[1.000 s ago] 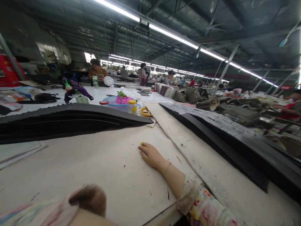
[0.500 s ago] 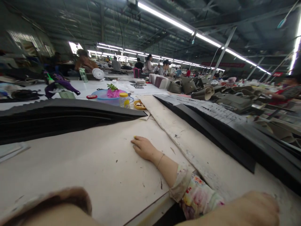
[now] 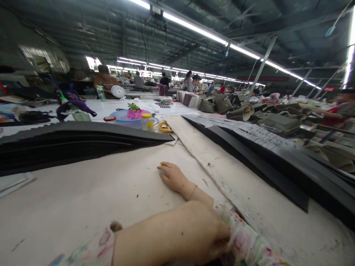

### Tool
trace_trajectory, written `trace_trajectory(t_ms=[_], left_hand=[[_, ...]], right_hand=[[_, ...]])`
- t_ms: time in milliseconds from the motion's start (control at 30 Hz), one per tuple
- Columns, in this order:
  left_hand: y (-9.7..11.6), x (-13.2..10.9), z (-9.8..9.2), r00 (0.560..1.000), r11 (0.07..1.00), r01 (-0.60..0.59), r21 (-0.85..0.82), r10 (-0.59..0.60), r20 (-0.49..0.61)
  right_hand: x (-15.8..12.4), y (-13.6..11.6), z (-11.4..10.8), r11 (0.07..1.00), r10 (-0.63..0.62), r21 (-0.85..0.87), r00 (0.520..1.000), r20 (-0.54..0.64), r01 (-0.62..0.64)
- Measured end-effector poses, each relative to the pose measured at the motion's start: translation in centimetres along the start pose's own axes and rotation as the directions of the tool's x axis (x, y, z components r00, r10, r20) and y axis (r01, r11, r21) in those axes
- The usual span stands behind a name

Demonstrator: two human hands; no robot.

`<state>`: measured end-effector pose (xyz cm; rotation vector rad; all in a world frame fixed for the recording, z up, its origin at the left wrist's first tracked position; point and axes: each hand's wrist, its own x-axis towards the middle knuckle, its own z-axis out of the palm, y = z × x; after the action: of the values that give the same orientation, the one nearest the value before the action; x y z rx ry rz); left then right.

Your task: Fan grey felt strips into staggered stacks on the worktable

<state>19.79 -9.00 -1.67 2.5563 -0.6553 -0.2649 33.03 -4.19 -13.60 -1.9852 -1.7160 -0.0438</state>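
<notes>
My right hand (image 3: 173,177) lies on the pale, stained work surface (image 3: 91,192), fingers stretched out and holding nothing. A small yellow patch shows at one fingertip, and a thin bracelet circles the wrist. My left hand (image 3: 203,231) reaches across from the lower left, over my right forearm and beside the floral right sleeve (image 3: 249,240). Its fingers are curled and partly hidden; I cannot make out what, if anything, is in them. Left of my right hand is a thick stack of dark sheets (image 3: 83,135).
More dark sheets (image 3: 257,170) lie to the right on a raised pale board (image 3: 219,166). Beyond stand a blue basin (image 3: 119,115), a yellow-lidded jar (image 3: 147,123) and a yellow dish (image 3: 165,128). Grey-green bag pieces (image 3: 277,122) pile up at right. Several people work farther back.
My left hand has swung from the lower right leftward, and now covers part of my right forearm and cuff. My right hand stays flat in place. The view has shifted slightly.
</notes>
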Motion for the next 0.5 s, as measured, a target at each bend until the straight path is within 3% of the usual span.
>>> trace_trajectory(t_ms=[100,200,267,400,500], left_hand=[[-2.7,-0.4,3.6,0.997,0.997,-0.032,-0.068,0.036,0.061],[-5.6,-0.4,7.8,0.992,0.976,-0.128,-0.174,0.127,-0.013],[-7.0,-0.2,9.9,0.989,0.970,-0.134,-0.201,0.116,-0.096],[-8.3,0.2,11.5,0.987,0.974,-0.099,-0.206,0.069,-0.144],[-8.6,0.2,11.8,0.988,0.979,-0.072,-0.193,0.043,-0.151]], right_hand=[[0.2,0.7,-0.1,1.000,0.013,-0.027,0.999,-0.036,-0.014],[0.2,1.1,-0.3,0.997,0.026,-0.068,0.998,-0.065,-0.030],[0.2,1.3,-0.5,0.993,0.030,-0.111,0.997,-0.070,-0.038],[0.6,2.1,-1.9,0.966,0.056,-0.248,0.995,-0.077,-0.073],[1.1,4.5,-4.8,0.914,0.113,-0.377,0.986,-0.119,-0.150]])
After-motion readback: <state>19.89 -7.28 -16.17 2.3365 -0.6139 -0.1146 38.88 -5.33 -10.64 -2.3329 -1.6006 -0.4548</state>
